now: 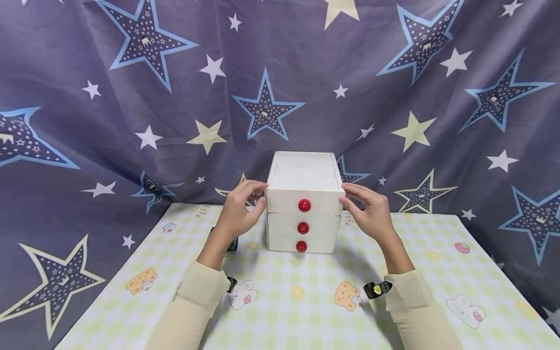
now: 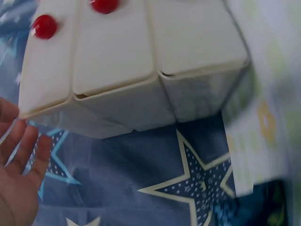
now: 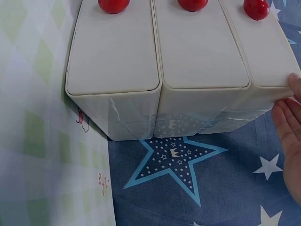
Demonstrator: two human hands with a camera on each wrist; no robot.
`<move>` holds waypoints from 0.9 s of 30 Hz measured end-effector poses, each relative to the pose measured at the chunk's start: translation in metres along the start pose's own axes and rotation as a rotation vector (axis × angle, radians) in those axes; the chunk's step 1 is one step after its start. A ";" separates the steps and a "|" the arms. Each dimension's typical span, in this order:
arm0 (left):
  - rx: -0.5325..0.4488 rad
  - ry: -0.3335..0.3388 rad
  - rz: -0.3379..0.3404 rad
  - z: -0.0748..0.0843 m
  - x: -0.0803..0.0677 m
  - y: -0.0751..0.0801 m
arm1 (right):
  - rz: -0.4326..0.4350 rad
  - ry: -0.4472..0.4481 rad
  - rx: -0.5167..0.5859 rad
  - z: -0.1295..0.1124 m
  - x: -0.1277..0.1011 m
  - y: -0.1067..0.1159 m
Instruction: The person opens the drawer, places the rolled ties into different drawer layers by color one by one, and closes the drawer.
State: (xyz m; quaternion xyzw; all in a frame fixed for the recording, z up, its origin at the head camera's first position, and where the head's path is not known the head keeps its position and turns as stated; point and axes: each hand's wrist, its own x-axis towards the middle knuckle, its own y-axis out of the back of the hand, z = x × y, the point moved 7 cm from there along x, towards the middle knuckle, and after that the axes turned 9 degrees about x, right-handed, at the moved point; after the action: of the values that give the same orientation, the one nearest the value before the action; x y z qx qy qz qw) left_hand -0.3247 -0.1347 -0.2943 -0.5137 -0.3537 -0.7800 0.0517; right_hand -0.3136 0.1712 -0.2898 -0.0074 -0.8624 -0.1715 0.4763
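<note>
Head view: both hands' fingers (image 1: pixel 250 186) touch drawer box (image 1: pixel 304 177) top edges.

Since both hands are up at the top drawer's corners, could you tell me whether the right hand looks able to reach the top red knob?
Probably yes: the right hand touches the drawer unit at its top corner, and nothing covers the top red knob beside it.

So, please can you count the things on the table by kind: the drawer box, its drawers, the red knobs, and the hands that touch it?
White drawer box: 1
Drawers in it: 3
Red knobs: 3
Hands at its top corners: 2, the left hand and the right hand
Total: 9
</note>
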 end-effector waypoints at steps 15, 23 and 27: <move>0.366 -0.490 -0.144 0.061 -0.017 -0.017 | -0.008 0.002 0.005 0.032 -0.006 0.003; 0.409 -0.722 -0.268 0.076 -0.046 -0.046 | -0.025 0.007 -0.013 0.030 -0.007 0.002; 0.474 -0.810 -0.335 0.076 -0.061 -0.060 | -0.023 0.014 -0.024 0.029 -0.006 0.004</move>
State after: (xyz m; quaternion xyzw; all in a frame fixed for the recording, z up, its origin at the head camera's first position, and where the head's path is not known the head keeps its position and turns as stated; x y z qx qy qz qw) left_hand -0.2650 -0.0613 -0.3584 -0.6858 -0.5905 -0.4135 -0.1004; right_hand -0.3335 0.1842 -0.3076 -0.0023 -0.8570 -0.1874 0.4800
